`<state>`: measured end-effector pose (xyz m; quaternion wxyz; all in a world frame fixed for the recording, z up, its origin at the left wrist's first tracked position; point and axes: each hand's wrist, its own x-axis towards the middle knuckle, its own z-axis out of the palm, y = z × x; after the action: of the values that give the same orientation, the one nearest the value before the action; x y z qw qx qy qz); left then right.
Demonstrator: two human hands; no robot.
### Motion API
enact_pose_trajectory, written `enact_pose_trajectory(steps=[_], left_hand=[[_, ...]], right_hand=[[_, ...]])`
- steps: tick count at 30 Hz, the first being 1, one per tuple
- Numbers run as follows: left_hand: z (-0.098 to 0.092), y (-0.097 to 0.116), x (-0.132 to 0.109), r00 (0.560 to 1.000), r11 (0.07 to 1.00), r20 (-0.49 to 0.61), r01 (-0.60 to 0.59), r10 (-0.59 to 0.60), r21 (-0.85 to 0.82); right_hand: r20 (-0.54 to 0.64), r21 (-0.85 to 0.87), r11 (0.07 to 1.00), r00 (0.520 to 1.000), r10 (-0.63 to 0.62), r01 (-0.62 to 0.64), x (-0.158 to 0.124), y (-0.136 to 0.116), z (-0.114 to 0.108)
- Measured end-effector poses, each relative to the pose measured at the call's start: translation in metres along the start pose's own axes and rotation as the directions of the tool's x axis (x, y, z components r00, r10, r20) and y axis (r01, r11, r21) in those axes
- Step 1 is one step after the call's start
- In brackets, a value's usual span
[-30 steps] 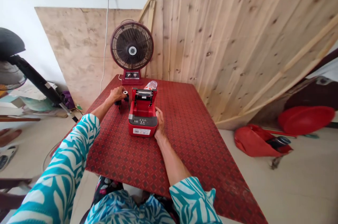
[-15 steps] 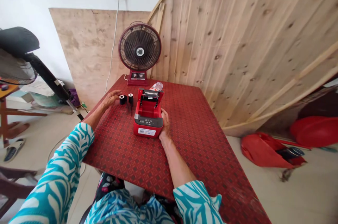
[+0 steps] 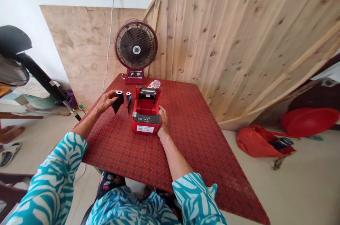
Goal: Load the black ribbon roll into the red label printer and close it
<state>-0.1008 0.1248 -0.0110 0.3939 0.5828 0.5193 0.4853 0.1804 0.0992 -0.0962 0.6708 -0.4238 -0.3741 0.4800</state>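
Note:
A red printer [image 3: 145,125] with a dark grey front panel sits on the red patterned table [image 3: 196,140], its lid raised and its compartment showing no roll. My right hand [image 3: 163,120] grips the printer's right side. Left of the printer, my left hand [image 3: 107,101] holds a black roll [image 3: 118,99] with a white core, its loose black end hanging down. A second, smaller black roll [image 3: 129,98] stands between that roll and the printer, a strip trailing from it.
Behind the printer lie a clear plastic bottle [image 3: 154,84] and a dark red fan [image 3: 136,50]. Wooden boards [image 3: 212,41] lean along the back. A standing fan [image 3: 39,73] is at the left, a red bag [image 3: 256,142] on the floor at the right.
My left hand has taken hold of the larger black roll and raised it, so its loose end shows. My right hand stays on the printer. The view has shifted slightly.

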Motion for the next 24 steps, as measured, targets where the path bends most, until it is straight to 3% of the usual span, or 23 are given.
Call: enact_pose_trajectory(steps=[3, 6, 8, 12, 18, 21, 24], left_hand=[[0.008, 0.041, -0.016, 0.982, 0.994, 0.166, -0.103, 0.095, 0.036], [0.034, 0.074, -0.024, 0.911, 0.920, 0.353, -0.310, 0.215, 0.239], [0.056, 0.084, -0.023, 0.876, 0.844, 0.433, -0.387, 0.212, 0.371], [0.090, 0.083, -0.010, 0.876, 0.758, 0.468, -0.382, 0.115, 0.529], [0.114, 0.080, 0.014, 0.874, 0.525, 0.480, -0.375, -0.075, 0.764], [0.127, 0.079, 0.022, 0.852, 0.411, 0.495, -0.396, -0.169, 0.821], [0.136, 0.075, 0.027, 0.808, 0.394, 0.546, -0.437, -0.222, 0.808]], right_hand=[[-0.008, 0.059, 0.997, 0.999, 0.047, -0.046, 0.001, -0.001, 0.003], [-0.003, 0.070, 0.997, 0.999, 0.039, -0.039, 0.003, -0.002, 0.004], [0.003, 0.068, 0.997, 1.000, 0.021, -0.021, 0.004, -0.002, 0.004], [0.005, 0.058, 0.998, 1.000, -0.009, 0.009, 0.005, -0.001, 0.004], [0.005, 0.078, 0.997, 1.000, -0.029, 0.029, 0.008, 0.004, 0.006], [-0.003, 0.076, 0.996, 0.999, -0.047, 0.048, 0.008, 0.004, 0.006], [0.010, 0.074, 0.996, 0.999, -0.049, 0.048, 0.008, 0.003, 0.006]])
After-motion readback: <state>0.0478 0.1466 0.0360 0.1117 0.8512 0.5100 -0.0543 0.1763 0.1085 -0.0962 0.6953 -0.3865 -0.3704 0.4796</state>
